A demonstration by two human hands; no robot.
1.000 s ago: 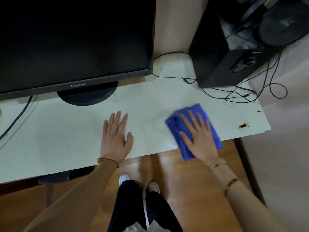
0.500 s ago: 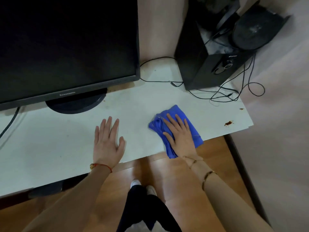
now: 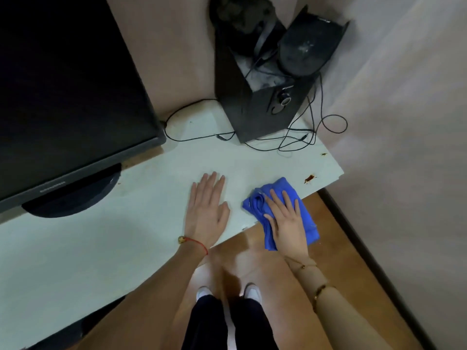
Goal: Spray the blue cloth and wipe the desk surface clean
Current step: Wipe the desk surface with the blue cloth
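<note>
The cloth (image 3: 280, 210) has slid back toward the desk's front edge since a moment ago, and now its near end hangs out past that edge over the wooden floor (image 3: 341, 248). The view has swung too, so the monitor (image 3: 68, 92) sits further left and the speaker (image 3: 260, 97) stands higher in the picture.

The right hand (image 3: 286, 221) lies flat on top of the cloth, palm down, fingers (image 3: 276, 198) straight and slightly fanned, pressing the fabric rather than gripping it. The cloth is bunched into folds at its left side, just ahead of the thumb. The left hand (image 3: 207, 210) rests flat on the bare desk (image 3: 101, 248) just beside it, fingers close together, thumb out to the side, holding nothing. A red string bracelet (image 3: 194, 242) circles that wrist, and thin gold bracelets show on the right forearm.

A brown stain (image 3: 309, 178) marks the desk near the right corner, just beyond the cloth and not touching it. A smaller speck lies further back by the edge. Black cables (image 3: 298, 142) loop across the desk in front of the speaker. Below, white shoes (image 3: 252, 290) and dark trousers stand on the floor.
</note>
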